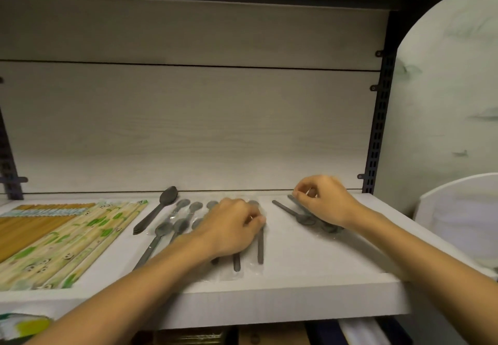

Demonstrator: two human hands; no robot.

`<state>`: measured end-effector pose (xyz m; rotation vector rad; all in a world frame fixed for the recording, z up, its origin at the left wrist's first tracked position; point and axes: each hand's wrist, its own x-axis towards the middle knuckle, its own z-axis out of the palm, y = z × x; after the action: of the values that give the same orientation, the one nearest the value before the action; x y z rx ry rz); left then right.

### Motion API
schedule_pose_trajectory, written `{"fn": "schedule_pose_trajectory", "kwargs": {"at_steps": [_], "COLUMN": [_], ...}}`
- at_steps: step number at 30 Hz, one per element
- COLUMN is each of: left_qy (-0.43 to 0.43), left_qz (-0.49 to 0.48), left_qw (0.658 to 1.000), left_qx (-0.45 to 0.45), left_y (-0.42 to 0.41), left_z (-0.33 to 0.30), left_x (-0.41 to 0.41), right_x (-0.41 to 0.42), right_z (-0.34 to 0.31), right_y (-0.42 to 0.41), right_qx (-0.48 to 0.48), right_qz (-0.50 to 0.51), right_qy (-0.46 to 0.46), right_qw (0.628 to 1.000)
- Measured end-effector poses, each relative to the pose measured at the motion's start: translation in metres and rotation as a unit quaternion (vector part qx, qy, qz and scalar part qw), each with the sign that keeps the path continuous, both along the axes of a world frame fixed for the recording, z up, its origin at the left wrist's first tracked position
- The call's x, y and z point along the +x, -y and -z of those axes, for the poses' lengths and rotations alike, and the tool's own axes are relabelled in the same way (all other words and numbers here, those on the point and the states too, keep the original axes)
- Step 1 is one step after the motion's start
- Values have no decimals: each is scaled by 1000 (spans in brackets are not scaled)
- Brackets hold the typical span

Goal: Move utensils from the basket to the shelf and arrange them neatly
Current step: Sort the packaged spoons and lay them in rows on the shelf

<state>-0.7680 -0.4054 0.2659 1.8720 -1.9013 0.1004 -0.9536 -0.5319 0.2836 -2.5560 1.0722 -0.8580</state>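
Several dark grey plastic spoons in clear wrappers lie in a row on the white shelf. My left hand lies on the right end of that row, fingers curled onto a wrapped spoon. Further right, my right hand pinches the handle end of a small bunch of wrapped grey spoons that lie slanted on the shelf. One larger dark spoon lies unwrapped at the left of the row. No basket is in view.
Packs of wrapped chopsticks with green print and brown ones fill the shelf's left part. A black upright bounds the shelf on the right. A white rounded object stands beyond it. Another shelf board hangs overhead.
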Motion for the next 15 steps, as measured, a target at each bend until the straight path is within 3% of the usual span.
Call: {"fn": "schedule_pose_trajectory", "kwargs": {"at_steps": [2,6,11,15], "left_qy": [85,62,129,128], "left_qz": [-8,30,21,37], "left_qw": [996,997,991,991], "left_qx": [-10,24,18,35], "left_y": [-5,-14,-21,-17], "left_z": [-3,-9,-3,-3], "left_x": [1,-1,-8,-7], "right_x": [-6,-14,-20,-24], "right_z": [-3,-10,-2,9], "right_y": [0,2,1,-4], "right_qx": [-17,-17,3,3], "right_qz": [1,14,8,14], "right_qy": [-30,-56,-91,-147], "right_qw": [999,998,996,989]}}
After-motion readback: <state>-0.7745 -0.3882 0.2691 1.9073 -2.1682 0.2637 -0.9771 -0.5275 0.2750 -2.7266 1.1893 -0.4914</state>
